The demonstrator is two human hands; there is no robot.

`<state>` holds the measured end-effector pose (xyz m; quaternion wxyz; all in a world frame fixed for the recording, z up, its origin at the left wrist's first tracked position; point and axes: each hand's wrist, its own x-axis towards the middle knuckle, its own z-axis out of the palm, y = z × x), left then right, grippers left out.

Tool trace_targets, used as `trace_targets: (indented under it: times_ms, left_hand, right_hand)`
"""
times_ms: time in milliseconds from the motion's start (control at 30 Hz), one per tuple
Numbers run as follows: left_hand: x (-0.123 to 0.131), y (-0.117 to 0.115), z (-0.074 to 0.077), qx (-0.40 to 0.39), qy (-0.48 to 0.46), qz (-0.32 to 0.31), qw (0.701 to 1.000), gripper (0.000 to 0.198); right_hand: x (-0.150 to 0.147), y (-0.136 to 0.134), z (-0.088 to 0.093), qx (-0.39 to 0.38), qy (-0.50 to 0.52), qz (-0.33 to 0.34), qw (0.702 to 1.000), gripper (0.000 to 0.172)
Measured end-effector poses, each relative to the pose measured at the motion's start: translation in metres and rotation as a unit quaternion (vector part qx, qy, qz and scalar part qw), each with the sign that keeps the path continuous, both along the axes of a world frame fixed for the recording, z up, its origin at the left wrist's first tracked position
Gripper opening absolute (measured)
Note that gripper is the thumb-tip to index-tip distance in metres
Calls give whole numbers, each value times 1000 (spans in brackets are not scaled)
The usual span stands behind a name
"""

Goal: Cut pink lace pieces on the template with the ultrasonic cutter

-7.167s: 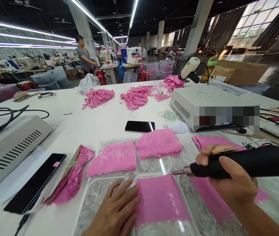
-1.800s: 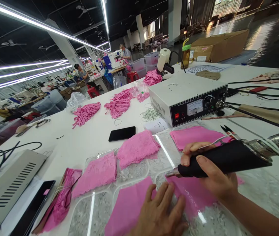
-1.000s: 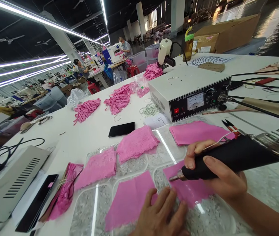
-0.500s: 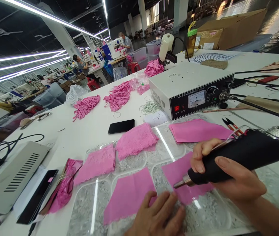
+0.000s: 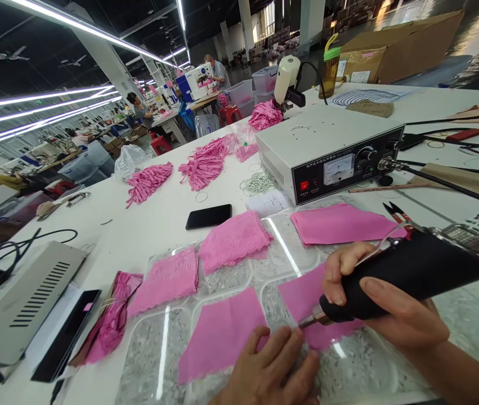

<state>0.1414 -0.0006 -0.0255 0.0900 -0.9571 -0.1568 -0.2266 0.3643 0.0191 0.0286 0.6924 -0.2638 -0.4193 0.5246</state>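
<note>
My right hand [image 5: 395, 312] grips the black body of a handheld ultrasonic spot welder [image 5: 416, 270], thumb on the near side and fingers round the far side. Its metal tip points down-left at the edge of a pink fabric piece [image 5: 302, 295], right by my left fingertips. Whether the tip presses on the cloth I cannot tell. My left hand [image 5: 273, 368] lies with fingers stretched out, at the gap between that piece and a second pink fabric piece [image 5: 224, 334]. Both pieces lie on a clear, marbled mat [image 5: 150, 349].
Behind the mat sits the welder's control box [image 5: 327, 152], cabled to the tool. Pink lace pieces [image 5: 234, 242], a folded pink stack [image 5: 344, 224], red-handled snips [image 5: 397, 214] and a phone [image 5: 209, 216] lie around. At left is a grey vented box [image 5: 28, 292]. People work at machines farther back.
The welder has shifted slightly left and down, its tip now closer to my left fingertips. My left hand stays almost still. The fabric pieces have not visibly moved.
</note>
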Motion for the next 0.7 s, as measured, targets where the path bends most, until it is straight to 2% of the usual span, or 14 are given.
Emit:
trace_targets:
  times_ms: [233,400,467,533,700]
  left_hand:
    - [6,4,10,-20,-28,-1,999,30]
    - [8,15,26,-53,8,46,998,31]
    - [8,20,29,-54,32,73,995,34]
    - [8,24,27,-55,49,91,993,35]
    - [7,27,17,-60,49,100,992,35]
  right_hand:
    - [5,1,-4,-2,14,-19,1000,6]
    - [22,8,-1,-44,48,-202,977,7]
    - [26,10,-2,-43,37,-241,969,6]
    - [26,12,-5,-39,32,-241,969,6]
    - [19,14,-14,-32,4,-192,981,5]
